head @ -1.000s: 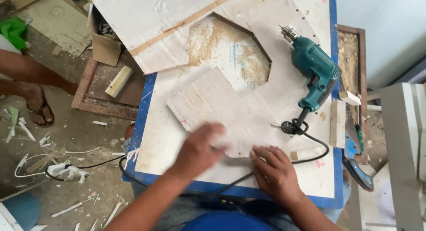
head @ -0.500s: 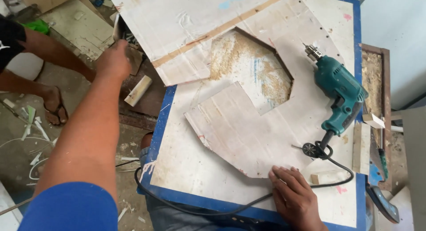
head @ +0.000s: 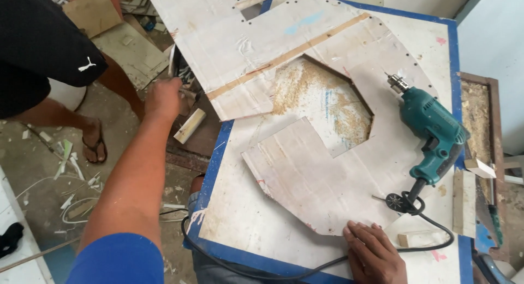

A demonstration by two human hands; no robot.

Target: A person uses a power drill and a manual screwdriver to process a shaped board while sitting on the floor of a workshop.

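Head view — steeply downward, close

A teal power drill [head: 434, 132] lay on its side on the right part of the blue-edged counter [head: 218, 153], its black cord [head: 436, 237] looping toward the near edge past a small wooden block [head: 410, 239]. Sawdust [head: 305, 90] lay inside the angular opening of the large white panel [head: 234, 38] at the far side. On the littered floor [head: 38, 169] to the left, another person's sandalled foot [head: 95, 142] stood near white scraps, and a short wood offcut [head: 189, 126] lay just beside the counter.
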